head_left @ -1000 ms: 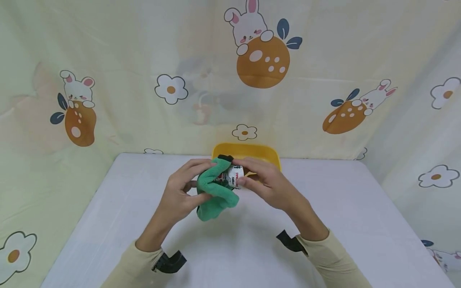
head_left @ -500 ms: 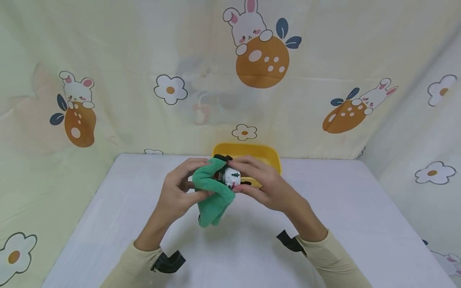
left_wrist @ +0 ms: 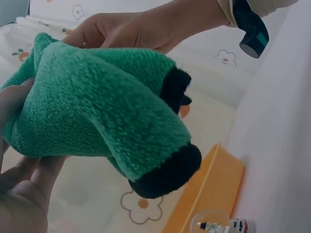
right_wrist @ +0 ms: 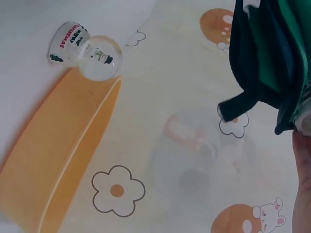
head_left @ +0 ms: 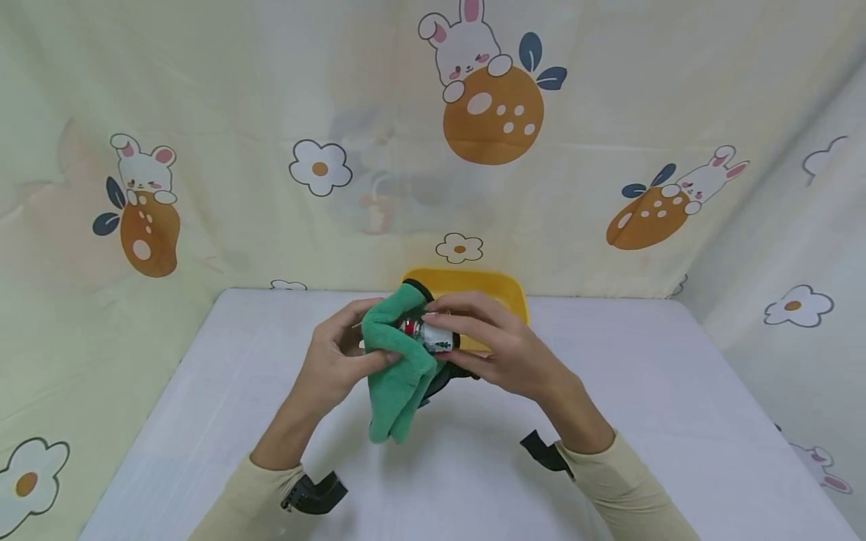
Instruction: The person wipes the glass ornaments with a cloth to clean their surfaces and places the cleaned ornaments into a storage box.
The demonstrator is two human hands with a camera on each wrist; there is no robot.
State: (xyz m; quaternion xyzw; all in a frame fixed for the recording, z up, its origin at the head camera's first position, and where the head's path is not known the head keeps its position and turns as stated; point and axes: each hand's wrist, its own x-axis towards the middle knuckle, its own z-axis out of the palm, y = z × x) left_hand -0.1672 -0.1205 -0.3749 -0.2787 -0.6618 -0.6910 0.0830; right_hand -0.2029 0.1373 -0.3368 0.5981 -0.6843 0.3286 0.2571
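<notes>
Globe [head_left: 438, 340] up in the air, mid-bundle, clear of the table [head_left: 676, 421] and wrapped in the cloth [head_left: 395, 379]! Its white printed end pokes out to the right; the rest is lost in green folds, so whether it has a clear ball like the second globe [right_wrist: 83, 51], just beside the tray [head_left: 476, 281], can't be told, though the matching print says probably.

Handling, then. It looks small and fairly light, yet likely hard, smooth and breakable, with a ball that would be slick under bare fingers. The printed end is surely the safest place to take hold: firm, straight-sided, easy to pinch. The cloth looks plush and limp, it drapes downward in soft lobes, and it should give good friction and some padding, though loose folds could let the globe turn or slide within.

And the hands! The left hand [head_left: 343, 359] has a bunch of cloth gripped, thumb across the near face, other fingers around the far side. The right hand [head_left: 506, 347] is narrow, fingers over the top of the printed end, thumb below, pinching it. Both forearms angle inward from the near edge, wrists apart, hands meeting in front of the tray, globe between them.
</notes>
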